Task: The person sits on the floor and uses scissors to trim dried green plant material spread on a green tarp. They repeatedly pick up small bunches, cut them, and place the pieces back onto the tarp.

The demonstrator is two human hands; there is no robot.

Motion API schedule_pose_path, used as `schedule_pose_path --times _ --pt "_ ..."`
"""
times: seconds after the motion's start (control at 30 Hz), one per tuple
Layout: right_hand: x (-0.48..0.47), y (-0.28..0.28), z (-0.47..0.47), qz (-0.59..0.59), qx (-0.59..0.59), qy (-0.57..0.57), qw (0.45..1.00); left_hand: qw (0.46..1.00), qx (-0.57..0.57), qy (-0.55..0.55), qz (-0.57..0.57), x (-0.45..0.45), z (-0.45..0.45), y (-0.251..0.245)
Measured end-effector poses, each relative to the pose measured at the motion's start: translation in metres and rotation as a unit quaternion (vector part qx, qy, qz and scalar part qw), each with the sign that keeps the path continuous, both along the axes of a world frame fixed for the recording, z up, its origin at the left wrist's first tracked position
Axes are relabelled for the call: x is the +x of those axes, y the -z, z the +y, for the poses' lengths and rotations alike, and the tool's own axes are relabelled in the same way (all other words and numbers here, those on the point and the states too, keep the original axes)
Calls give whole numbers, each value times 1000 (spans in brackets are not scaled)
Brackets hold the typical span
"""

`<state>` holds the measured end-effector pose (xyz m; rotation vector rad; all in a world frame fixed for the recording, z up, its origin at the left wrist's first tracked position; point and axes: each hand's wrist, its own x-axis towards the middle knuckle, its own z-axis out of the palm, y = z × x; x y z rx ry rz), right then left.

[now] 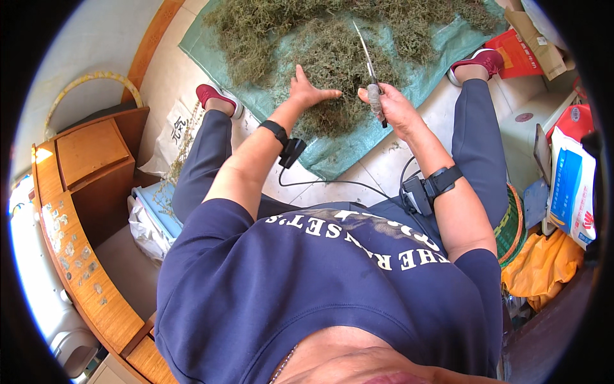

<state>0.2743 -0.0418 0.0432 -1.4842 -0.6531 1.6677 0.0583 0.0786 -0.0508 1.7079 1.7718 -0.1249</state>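
Dried plant stalks and leaves [331,57] lie heaped on a green woven plastic sheet [331,156] on the floor. Over the near part of the heap is my left hand [309,92], thumb and fingers spread wide, holding nothing. To its right, my right hand [395,108] grips the wrapped handle of a long, narrow-bladed knife [367,53], its blade pointing away from me above the plants. The exact shape of the blade is hard to tell. Both of my forearms wear black straps with small devices.
A wooden cabinet [100,269] and a light blue plastic box [153,209] stand at the left. On the right are cardboard boxes [537,43], a green woven basket [512,225], an orange plastic bag [547,269] and a printed packet [571,187]. A black cable [331,181] hangs between my forearms.
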Motion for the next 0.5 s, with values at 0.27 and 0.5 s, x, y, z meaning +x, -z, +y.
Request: schedule_pose_path --times 0.27,0.5 --pt "-1 9 -3 -45 -5 -56 997 990 46 -38 -130 -40 2 3" --pt "-11 -5 -12 -38 -40 -165 985 984 99 -24 -143 -74 5 -37"
